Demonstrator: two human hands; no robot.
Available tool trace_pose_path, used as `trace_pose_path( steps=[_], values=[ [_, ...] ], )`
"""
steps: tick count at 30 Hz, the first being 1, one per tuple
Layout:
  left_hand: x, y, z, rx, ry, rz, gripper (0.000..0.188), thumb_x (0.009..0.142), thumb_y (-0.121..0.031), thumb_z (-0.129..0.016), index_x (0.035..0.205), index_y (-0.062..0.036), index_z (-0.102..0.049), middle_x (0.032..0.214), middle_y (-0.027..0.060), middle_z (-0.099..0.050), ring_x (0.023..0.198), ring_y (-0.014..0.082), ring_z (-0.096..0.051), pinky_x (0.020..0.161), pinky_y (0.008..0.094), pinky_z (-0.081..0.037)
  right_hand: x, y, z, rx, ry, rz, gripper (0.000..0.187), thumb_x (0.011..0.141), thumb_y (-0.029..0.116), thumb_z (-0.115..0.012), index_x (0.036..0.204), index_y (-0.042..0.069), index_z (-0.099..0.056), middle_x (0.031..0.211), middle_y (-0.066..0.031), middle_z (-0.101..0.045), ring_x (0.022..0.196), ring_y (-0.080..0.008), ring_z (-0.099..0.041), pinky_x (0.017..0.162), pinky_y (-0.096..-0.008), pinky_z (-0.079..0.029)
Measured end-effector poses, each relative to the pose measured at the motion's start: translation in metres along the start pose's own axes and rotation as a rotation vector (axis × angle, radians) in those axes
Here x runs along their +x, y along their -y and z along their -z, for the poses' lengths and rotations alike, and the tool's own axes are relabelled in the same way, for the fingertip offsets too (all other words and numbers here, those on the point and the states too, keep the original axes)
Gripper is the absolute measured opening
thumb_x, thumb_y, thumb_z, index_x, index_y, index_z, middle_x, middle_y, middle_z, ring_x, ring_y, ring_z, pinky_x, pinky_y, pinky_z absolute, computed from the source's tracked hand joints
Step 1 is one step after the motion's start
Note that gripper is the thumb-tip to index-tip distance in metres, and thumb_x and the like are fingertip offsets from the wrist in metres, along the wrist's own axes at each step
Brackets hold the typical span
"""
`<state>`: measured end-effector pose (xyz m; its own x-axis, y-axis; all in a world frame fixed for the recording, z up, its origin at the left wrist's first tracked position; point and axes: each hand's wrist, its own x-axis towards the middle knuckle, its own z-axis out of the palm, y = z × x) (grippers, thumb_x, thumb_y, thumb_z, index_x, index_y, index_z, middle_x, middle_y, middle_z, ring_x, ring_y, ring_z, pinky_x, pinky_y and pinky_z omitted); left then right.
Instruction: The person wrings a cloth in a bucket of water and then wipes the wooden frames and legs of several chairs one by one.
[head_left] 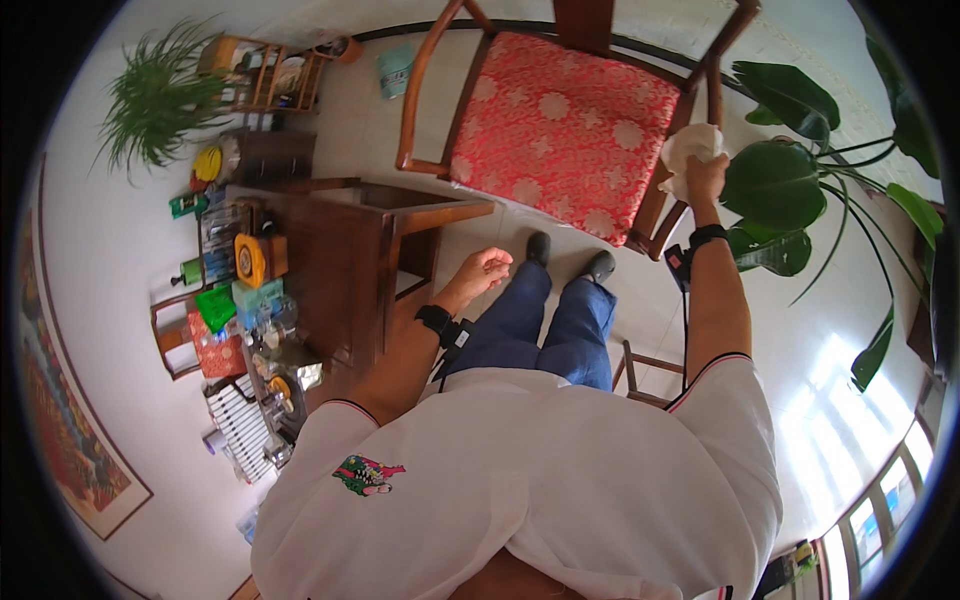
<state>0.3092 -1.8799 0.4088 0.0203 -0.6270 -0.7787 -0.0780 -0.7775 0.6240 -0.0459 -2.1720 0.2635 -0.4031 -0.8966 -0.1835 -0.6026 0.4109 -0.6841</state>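
A wooden armchair with a red patterned seat cushion [565,130] stands in front of me. My right hand [707,180] is closed on a crumpled whitish cloth [690,147] and presses it against the chair's right side, by the arm support. Part of the chair frame is hidden behind the cloth. Lower and to the left, my left hand [483,272] hangs in the air with loosely curled fingers and nothing visible in it. It is apart from the chair, nearest to the corner of a dark wooden table [330,270].
Broad green plant leaves [775,187] reach close to my right hand. Cluttered containers and a yellow round object [250,262] line the left side. A small shelf [270,75] and a pale green bag [395,70] are at the far left. Another wooden frame [640,372] stands by my legs.
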Motion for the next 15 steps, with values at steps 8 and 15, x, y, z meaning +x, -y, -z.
trace_pose_path(
  steps=[8,15],
  values=[
    [-0.010,0.041,0.047,0.068,-0.061,-0.034,0.012,0.091,-0.010,-0.058,0.103,-0.0079,-0.059,0.081,-0.0018,-0.059,0.064,0.0046,-0.051,0.054,0.0202,-0.042,-0.034,-0.014,0.011,0.031,-0.167,0.028,0.061,0.074,0.021,-0.060,0.125,-0.001,-0.034,0.109,-0.0314,-0.057,0.100,-0.0496,-0.055,0.088,-0.0507,-0.045],
    [-0.005,0.037,0.051,0.193,0.000,-0.043,0.013,0.091,-0.011,-0.056,0.103,-0.0079,-0.059,0.083,-0.0006,-0.059,0.066,0.0058,-0.051,0.058,0.0201,-0.043,-0.095,0.005,0.049,0.169,-0.103,-0.167,0.062,0.073,0.019,-0.057,0.128,0.003,-0.034,0.112,-0.0303,-0.057,0.105,-0.0476,-0.054,0.090,-0.0497,-0.044]
  ],
)
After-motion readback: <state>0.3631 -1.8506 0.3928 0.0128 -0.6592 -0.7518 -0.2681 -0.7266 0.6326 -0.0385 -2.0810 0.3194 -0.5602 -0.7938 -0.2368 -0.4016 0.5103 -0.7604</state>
